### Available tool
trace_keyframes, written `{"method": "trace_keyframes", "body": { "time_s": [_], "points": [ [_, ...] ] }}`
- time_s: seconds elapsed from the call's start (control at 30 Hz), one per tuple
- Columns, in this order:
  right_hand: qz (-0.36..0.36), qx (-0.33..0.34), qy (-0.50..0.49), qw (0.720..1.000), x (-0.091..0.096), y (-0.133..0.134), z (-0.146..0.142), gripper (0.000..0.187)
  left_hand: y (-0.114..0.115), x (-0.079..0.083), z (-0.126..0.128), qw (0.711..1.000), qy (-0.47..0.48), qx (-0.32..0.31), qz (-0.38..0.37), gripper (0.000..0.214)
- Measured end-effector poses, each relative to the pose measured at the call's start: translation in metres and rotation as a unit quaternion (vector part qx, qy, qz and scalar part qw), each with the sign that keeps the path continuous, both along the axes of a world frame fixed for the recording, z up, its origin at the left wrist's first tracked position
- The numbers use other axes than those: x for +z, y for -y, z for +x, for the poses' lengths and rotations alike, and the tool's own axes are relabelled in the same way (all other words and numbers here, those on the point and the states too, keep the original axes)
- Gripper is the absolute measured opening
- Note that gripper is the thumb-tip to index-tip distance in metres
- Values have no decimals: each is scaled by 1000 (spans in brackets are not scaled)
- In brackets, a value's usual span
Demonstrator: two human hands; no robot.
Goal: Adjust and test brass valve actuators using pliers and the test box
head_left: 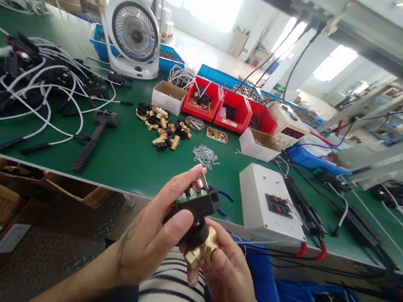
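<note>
My left hand point(160, 223) is closed round a black actuator housing point(201, 206), whose open top shows a green circuit board and metal parts. Below the housing a brass valve body point(201, 249) joins its black collar. My right hand point(227, 266) grips that brass body from the right and beneath. Both hands hold the joined parts in front of the bench edge, tilted. Blue-handled pliers point(226, 196) lie just behind, partly hidden by the housing. A pile of metal clips point(205, 156) rests on the green bench beyond my hands.
Brass valves point(163, 125) with black collars lie in a heap. A hammer point(96, 140) and a tangle of white cables point(49, 87) are at left. Red bins point(232, 118) and a white fan point(134, 33) stand behind. A grey switch box point(268, 201) sits at right.
</note>
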State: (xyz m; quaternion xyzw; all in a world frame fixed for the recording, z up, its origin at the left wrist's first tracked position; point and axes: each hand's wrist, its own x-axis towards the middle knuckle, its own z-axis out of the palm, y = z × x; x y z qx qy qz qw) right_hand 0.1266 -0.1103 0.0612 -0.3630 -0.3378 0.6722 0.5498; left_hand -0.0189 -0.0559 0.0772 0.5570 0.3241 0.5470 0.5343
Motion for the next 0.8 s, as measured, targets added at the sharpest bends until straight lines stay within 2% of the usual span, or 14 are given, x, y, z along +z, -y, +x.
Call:
{"method": "trace_keyframes", "body": {
  "time_s": [0.1,0.23,0.33,0.4,0.47,0.57,0.67,0.73,0.8],
  "points": [
    [1,-12,-7,1000,2,0,-2,37,-3,-1,0,999,-20,-2,50,47],
    [16,-68,48,996,3,-2,-7,33,-8,-3,1,994,-62,13,91,49],
    [12,-89,86,992,3,-5,-8,35,-12,-6,3,995,-63,11,75,49],
    [8,-91,80,993,4,-8,-6,35,-13,-8,4,998,-30,14,54,49],
    [-5,-96,59,994,6,-12,-3,36,-13,-10,3,997,-31,25,69,55],
    [-25,-124,43,991,9,-15,-1,39,-12,-13,0,981,-128,26,140,74],
    [-29,-141,62,988,8,-14,-1,40,-13,-14,-3,948,-250,17,194,92],
    [-22,-143,91,985,5,-11,0,40,-13,-15,-3,931,-293,33,215,91],
    [-5,-135,134,982,3,-10,3,39,-11,-14,-1,928,-289,54,227,88]
  ]
}}
